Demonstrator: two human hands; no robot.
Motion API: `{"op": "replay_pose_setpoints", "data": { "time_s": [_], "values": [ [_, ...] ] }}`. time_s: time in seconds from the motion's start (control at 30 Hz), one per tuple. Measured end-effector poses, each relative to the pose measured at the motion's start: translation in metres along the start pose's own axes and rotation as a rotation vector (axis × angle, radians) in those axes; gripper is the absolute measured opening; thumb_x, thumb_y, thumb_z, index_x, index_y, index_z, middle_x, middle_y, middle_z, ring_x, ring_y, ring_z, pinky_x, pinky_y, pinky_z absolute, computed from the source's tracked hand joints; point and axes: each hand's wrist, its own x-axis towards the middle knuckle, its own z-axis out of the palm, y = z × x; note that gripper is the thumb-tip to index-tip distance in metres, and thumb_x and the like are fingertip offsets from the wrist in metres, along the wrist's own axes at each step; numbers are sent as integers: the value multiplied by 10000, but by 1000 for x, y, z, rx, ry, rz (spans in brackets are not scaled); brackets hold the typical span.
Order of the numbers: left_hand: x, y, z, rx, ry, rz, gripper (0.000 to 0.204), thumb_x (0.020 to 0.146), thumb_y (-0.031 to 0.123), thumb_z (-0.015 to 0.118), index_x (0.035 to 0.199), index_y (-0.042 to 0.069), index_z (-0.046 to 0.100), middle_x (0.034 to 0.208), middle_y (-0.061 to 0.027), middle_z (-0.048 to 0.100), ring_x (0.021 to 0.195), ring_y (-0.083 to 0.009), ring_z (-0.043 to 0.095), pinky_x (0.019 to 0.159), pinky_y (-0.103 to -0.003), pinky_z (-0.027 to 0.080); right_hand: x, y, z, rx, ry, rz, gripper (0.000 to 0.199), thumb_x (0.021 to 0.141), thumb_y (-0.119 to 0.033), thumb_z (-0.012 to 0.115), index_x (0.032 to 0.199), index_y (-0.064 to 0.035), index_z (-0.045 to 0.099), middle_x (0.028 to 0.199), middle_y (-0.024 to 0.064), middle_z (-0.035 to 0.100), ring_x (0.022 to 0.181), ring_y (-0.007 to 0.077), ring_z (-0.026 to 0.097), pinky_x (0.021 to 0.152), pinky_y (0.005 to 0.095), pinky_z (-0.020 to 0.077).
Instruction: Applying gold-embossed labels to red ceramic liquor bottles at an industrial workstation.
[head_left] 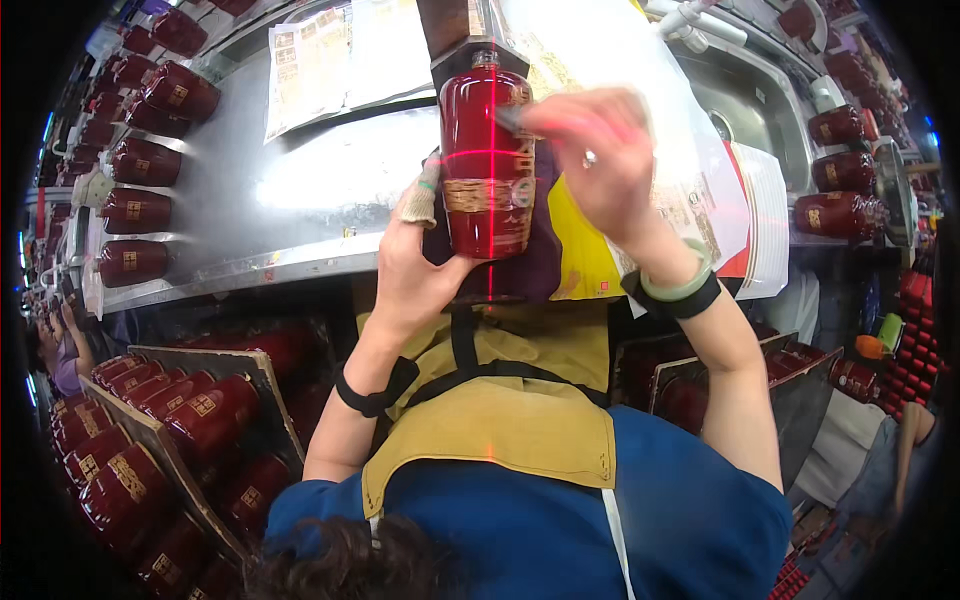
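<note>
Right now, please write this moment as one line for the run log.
left hand: holds dark red bottle from the side | right hand: on bottle's upper right | red laser cross on bottle | steel table beneath

Between the fingers of the left hand (415, 265) and right hand (600, 160), the dark red bottle (487, 160) bears a gold patterned band, lying on purple cloth (535, 265).

Left hand (415, 270) holds a dark red bottle (487, 165); right hand (600, 160) touches its label.
</note>
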Motion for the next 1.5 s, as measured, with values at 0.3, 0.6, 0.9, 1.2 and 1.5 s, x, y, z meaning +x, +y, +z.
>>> {"op": "replay_pose_setpoints", "data": {
  "time_s": [0.3,0.6,0.9,1.2,1.5],
  "values": [
    [-5,-3,-3,17,95,104,932,710,77,881,1516,-54,430,1384,-220,594,1282,-337,583,1088,-404,455,43,18,17,63,-41,-74,181,832,-139,759,1007,-120,716,911,38,695,850,264,637,775,399,472],
    [-7,-5,2,-50,74,65,972,725,61,876,1548,-67,375,1410,-229,596,1320,-299,581,1111,-378,445,-33,-51,-21,442,-315,-395,259,758,-128,724,1011,-180,744,1024,-88,640,732,147,548,735,290,501],
    [-9,-4,4,-44,128,123,950,731,65,883,1543,-44,403,1450,-220,581,1326,-310,577,1116,-392,438,-45,-57,-37,258,-310,-119,292,765,-42,762,1035,-152,777,984,9,746,832,163,643,758,319,484],
    [18,-9,-37,-616,19,-118,1007,882,358,826,1590,-69,251,1570,-269,418,1467,-336,430,1219,-435,337,-46,-44,-61,414,133,755,204,1030,-38,602,1231,-3,609,1121,67,652,1024,122,599,896,257,473],
    [97,20,-23,-589,-280,-461,978,960,786,445,1340,-109,557,1302,-230,643,1223,-249,626,1111,-417,439,-47,-58,-66,448,207,789,241,1078,-80,503,1294,0,571,1181,50,595,1059,111,530,963,250,420]
  ]
}}
